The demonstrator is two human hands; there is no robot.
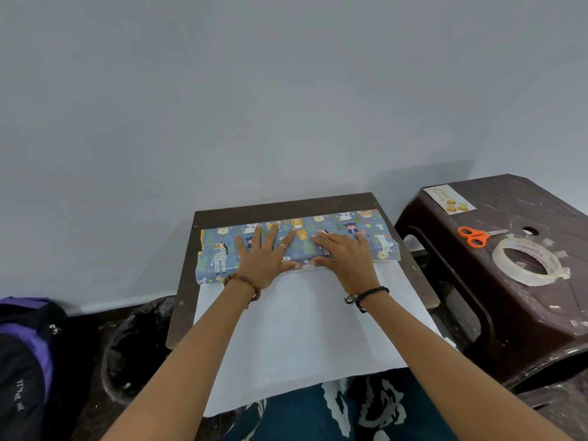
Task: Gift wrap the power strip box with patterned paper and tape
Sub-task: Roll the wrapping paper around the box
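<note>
The power strip box is hidden under blue animal-patterned wrapping paper (219, 249), which is folded over it at the far end of a small brown table (187, 281). The paper's white underside (296, 329) stretches toward me and hangs over the near edge. My left hand (264, 256) lies flat on the wrapped box, fingers spread. Beside it, my right hand (345, 254) also presses flat on top, its thumb at the paper's near edge by a small piece of tape (308, 265). Neither hand grips anything.
A dark brown plastic stool (515, 313) at the right carries a roll of clear tape (526, 261), orange scissors (474, 236), a small card (451, 198) and several cut tape pieces. A black bin bag (133, 345) and a purple-black backpack (25, 345) sit at the left.
</note>
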